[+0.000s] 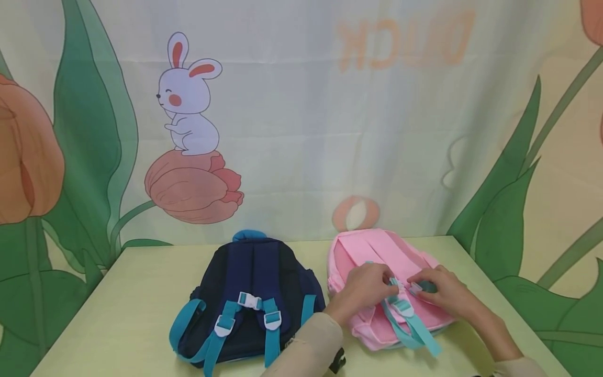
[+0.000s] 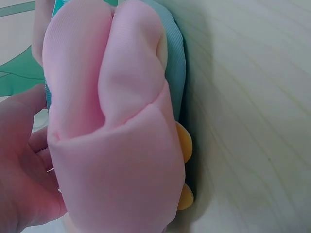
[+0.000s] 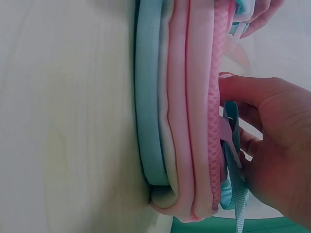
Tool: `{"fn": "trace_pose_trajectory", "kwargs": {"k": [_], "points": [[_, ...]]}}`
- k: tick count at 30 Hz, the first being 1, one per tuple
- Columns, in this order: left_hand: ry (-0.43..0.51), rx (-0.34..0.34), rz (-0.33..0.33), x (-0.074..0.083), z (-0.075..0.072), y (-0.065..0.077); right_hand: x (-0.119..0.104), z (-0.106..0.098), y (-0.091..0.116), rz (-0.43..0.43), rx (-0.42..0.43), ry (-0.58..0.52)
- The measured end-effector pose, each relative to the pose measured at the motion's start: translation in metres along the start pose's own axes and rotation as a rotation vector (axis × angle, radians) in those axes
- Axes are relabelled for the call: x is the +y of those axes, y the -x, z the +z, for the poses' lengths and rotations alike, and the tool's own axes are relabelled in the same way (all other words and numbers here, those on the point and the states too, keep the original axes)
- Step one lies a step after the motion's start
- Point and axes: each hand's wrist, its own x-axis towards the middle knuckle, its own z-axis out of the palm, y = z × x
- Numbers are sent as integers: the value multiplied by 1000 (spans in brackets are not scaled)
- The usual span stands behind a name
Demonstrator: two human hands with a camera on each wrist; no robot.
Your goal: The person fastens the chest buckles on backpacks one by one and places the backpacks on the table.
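Note:
A pink backpack lies on the table with its shoulder straps facing up. My left hand pinches a teal strap end with a white buckle half over the middle of the pack. Close by on the right, my right hand pinches the other white buckle half between thumb and fingers. A small gap shows between the two halves. Below them hang loose teal straps. The left wrist view shows a pink side pocket; the pack's layered side fills the right wrist view.
Left of the pink pack, a navy backpack lies straps up, its white chest buckle fastened across teal straps. The pale yellow table ends at a curtain printed with a rabbit and tulips. A black item sits near my left sleeve.

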Motion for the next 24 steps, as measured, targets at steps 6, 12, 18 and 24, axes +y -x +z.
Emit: {"fn": "trace_pose_trajectory", "kwargs": {"k": [6, 12, 18, 24], "points": [[-11, -17, -8, -1, -2, 1, -1, 2, -1, -24, 8, 8], [-13, -21, -10, -5, 1, 1, -5, 4, -2, -14, -5, 3], [-12, -3, 11, -6, -1, 2, -6, 1, -1, -3, 12, 10], [27, 7, 13, -6, -7, 5, -6, -3, -1, 49, -7, 1]]}}
